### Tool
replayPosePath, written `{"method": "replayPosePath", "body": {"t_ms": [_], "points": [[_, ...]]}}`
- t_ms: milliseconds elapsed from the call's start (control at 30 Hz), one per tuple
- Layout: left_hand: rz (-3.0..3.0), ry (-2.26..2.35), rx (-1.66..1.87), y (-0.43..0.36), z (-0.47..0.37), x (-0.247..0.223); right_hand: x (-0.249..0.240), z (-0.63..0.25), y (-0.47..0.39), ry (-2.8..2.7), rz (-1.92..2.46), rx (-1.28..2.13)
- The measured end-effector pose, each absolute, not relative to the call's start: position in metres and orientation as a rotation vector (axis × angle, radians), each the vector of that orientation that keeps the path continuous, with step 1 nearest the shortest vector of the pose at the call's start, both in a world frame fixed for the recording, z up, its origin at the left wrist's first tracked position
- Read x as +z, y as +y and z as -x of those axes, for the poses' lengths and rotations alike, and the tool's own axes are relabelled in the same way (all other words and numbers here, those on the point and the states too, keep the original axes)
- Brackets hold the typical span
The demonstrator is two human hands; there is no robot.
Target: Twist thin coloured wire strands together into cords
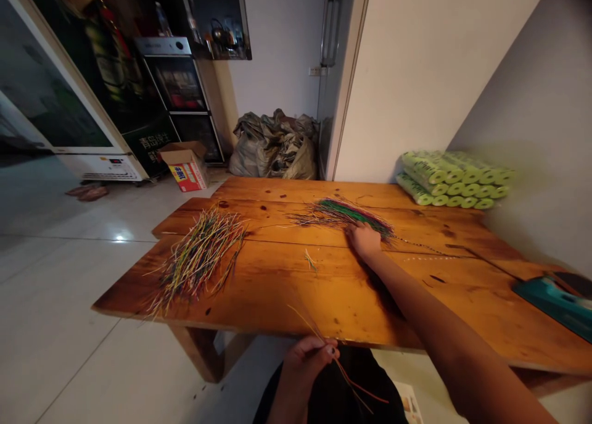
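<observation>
At the left, a loose pile (203, 251) of coloured strands lies on the worktop (272, 288), its ends splayed and some poking past the near edge. It looks likely to snag, so any strand taken from it is best drawn out lengthwise.

Next come the left hand (309, 357) and a few thin strands (340, 367), pinched between thumb and forefinger over the lap (382, 374), by the worktop's near edge. The grip is well short of the far tips, leaving both ends free; a light, steady pinch should keep them together without kinking. Beyond, a few short scraps (309, 261) lie apart, worth keeping clear of the longer lengths.

Farther right, the right hand (365, 240) reaches out to the near side of a neater bundle (351, 211), green and dark red. Its fingers are bent; whether they grip anything cannot be told. Here a fingertip touch, parting one strand from its neighbours, would suit better than a full grasp, which could skew the row.

A speckled cord (423, 245) trails right from the bundle towards a teal tool (552, 297) at the edge of view; the sleeve-free forearm is best kept off both. Green rolls (456, 180) are stacked behind.
</observation>
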State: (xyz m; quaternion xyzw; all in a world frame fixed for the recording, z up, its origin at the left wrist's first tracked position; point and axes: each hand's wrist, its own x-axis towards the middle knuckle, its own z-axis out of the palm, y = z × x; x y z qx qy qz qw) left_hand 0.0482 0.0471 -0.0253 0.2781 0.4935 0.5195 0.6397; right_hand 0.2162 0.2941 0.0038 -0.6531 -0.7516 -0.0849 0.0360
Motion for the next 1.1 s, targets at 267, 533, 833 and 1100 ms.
{"method": "replayPosePath", "body": {"t_ms": [267,533,833,1100], "points": [[-0.584,1.112,1.193,0.049,-0.047,-0.025,0.008,-0.213,0.297,-2.314,2.002,-0.230],[-0.522,1.041,1.188,0.046,-0.052,-0.028,0.034,-0.232,0.263,-2.193,1.960,-0.182],[-0.492,1.021,1.066,0.042,-0.067,-0.026,0.033,-0.283,0.168,-1.818,1.961,-0.082],[-0.534,0.964,1.077,0.048,-0.081,-0.020,0.007,-0.275,0.063,-1.525,1.674,0.101]]}}
